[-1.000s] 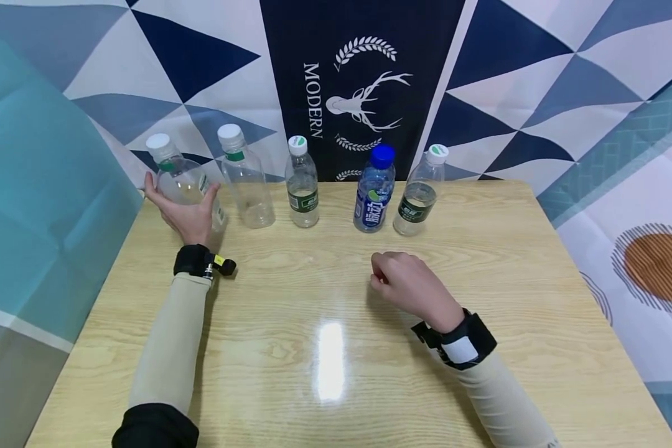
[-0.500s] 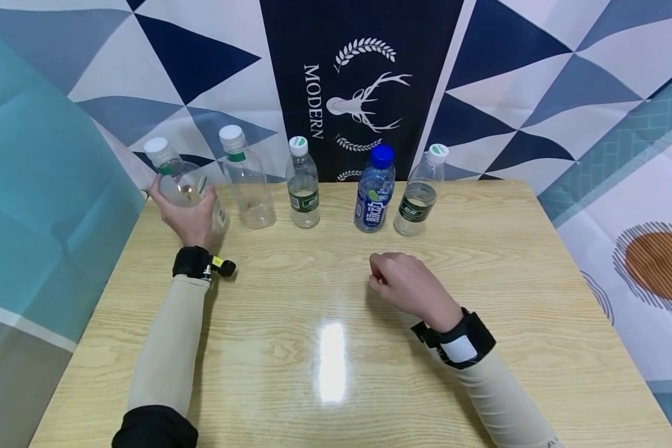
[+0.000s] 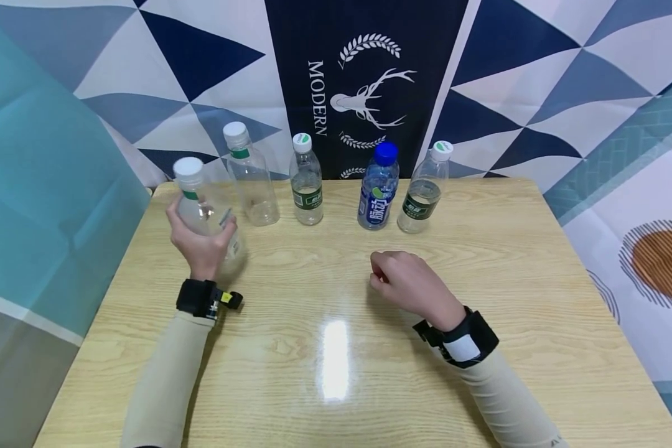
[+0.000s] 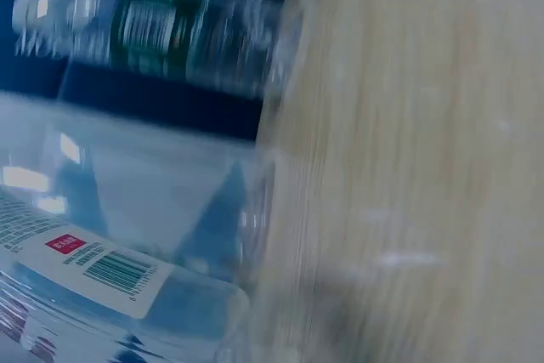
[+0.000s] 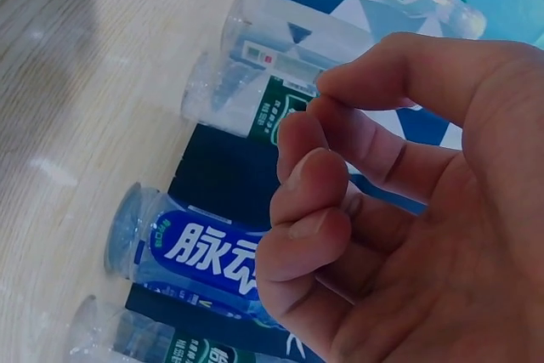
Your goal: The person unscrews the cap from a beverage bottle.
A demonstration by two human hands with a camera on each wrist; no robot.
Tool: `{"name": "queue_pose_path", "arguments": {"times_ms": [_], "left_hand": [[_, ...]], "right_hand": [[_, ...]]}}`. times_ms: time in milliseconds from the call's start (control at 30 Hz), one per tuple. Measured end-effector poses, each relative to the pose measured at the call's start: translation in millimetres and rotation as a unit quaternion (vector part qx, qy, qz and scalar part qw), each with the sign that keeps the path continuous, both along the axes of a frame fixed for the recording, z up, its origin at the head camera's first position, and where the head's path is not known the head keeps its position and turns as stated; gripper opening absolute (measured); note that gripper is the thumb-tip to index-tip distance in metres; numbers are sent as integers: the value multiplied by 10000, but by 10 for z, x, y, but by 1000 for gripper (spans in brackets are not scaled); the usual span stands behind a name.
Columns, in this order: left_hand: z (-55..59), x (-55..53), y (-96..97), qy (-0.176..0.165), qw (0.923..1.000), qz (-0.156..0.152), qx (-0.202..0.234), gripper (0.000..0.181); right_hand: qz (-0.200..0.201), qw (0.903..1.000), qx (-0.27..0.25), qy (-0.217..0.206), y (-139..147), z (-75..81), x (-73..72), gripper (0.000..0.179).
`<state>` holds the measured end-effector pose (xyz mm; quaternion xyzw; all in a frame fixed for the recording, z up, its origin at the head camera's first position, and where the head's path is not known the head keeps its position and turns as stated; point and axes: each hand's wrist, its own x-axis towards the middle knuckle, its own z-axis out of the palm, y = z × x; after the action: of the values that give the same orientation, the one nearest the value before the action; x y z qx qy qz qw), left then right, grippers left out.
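Well to the left of the blue-capped bottle (image 3: 378, 190), the left hand (image 3: 203, 247) had its fingers wide round a big clear bottle (image 3: 204, 214), seemingly mid-handling, next calling for a steady upright hold, while the right hand (image 3: 414, 287), in front of the blue-capped bottle, lay loosely curled, holding nothing.

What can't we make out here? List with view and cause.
- Head: part of the held bottle's lower body, behind the left hand.
- Left wrist: held bottle's cap, cut off by the left edge.
- Left wrist: small print on the green label, blurred.
- Right wrist: blue-capped bottle's cap, behind the right hand.
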<state>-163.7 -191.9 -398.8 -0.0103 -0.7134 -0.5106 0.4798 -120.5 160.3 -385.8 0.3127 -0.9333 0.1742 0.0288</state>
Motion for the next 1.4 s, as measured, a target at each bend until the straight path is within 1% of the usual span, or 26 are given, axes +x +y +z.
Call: {"name": "queue_pose_path", "arguments": {"times_ms": [67, 167, 233, 367, 400, 500, 600, 733, 800, 867, 967, 1033, 1133, 1200, 1267, 1333, 1367, 1400], "left_hand": [[20, 63, 118, 27, 9995, -190, -239, 71], [35, 126, 288, -24, 9970, -440, -638, 74], [2, 133, 390, -80, 9946, -618, -828, 77], [-99, 116, 597, -179, 9877, -896, -1271, 83], [-130, 111, 650, -204, 9855, -950, -1392, 84], [-144, 138, 837, -255, 9770, -1107, -1807, 85], [-156, 169, 1006, -299, 9654, -1200, -2295, 88], [-175, 208, 1175, -335, 9494, -1319, -2830, 92], [-177, 235, 1238, -395, 9423, -1397, -3017, 92], [-185, 256, 1288, -436, 9357, -1459, -3182, 91], [-190, 281, 1347, -510, 9279, -1458, -3393, 88], [-191, 289, 1374, -503, 9243, -1425, -3505, 85], [-184, 296, 1406, -453, 9167, -1348, -3734, 81], [-177, 298, 1421, -362, 9068, -1277, -4002, 78], [-174, 299, 1439, -287, 8948, -1215, -4287, 76], [-174, 299, 1455, -198, 8824, -1114, -4566, 75], [-173, 299, 1461, -170, 8766, -1060, -4691, 74], [-174, 302, 1468, -155, 8725, -999, -4781, 73]], "right_hand": [[-31, 10000, -11, 12, 5, 2, 3, 16], [-62, 9999, -70, 74, 7, 6, 5, 15], [-95, 9998, -129, 122, 5, 16, 5, 14], [-236, 9989, -353, 186, 1, 61, 3, 12], [-286, 9984, -438, 219, 0, 75, 2, 13], [-372, 9952, -818, 387, -3, 122, -3, 23], [-380, 9868, -1405, 717, 4, 156, -8, 31], [-367, 9659, -2195, 1320, 27, 191, -20, 40], [-415, 9562, -2418, 1595, 38, 210, -29, 45], [-486, 9503, -2513, 1772, 48, 226, -40, 48], [-611, 9487, -2464, 1884, 60, 234, -49, 49], [-708, 9501, -2367, 1904, 69, 230, -50, 47], [-919, 9528, -2140, 1949, 91, 213, -49, 42], [-1158, 9529, -1983, 1980, 105, 204, -44, 38], [-1482, 9529, -1770, 1967, 121, 194, -35, 36], [-1866, 9536, -1499, 1824, 133, 188, -19, 42], [-2071, 9543, -1342, 1683, 140, 188, -7, 47], [-2271, 9551, -1148, 1521, 147, 189, 4, 53]]}}
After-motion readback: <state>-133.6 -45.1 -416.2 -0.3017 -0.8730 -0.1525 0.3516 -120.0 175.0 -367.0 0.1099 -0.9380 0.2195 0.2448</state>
